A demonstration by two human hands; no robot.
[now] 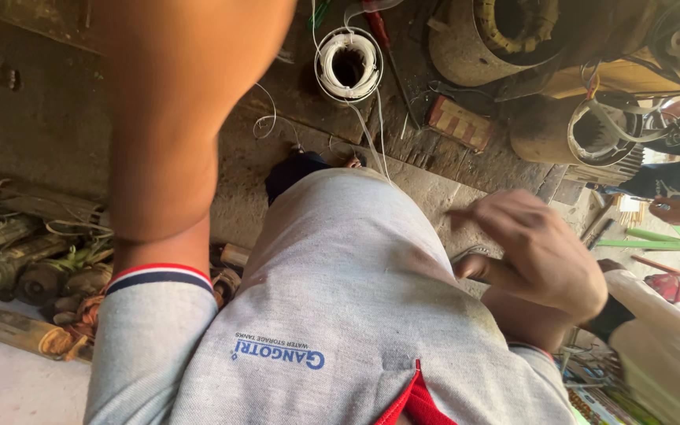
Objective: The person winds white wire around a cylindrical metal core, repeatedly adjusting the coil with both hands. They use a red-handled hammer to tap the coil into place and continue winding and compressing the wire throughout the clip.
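I look down my own grey shirt [340, 291] with its red collar edge. My left arm [175, 118] is raised close to the camera and fills the upper left; its hand is cut off above the frame. My right hand [533, 252] hovers at the right over the dirty concrete floor, fingers loosely bent and apart, slightly blurred, with nothing seen in it. A ring-shaped coil of white wire [348, 67] lies on the floor ahead. A thin white strand trails from it toward my shirt.
Two round motor housings [505, 31] [592, 134] with windings sit at the top right beside a small ribbed block [458, 122]. Rusty metal scrap [25, 260] lies at the left. Another person's hand [674, 211] in a dark sleeve is at the right edge, near green sticks [655, 240].
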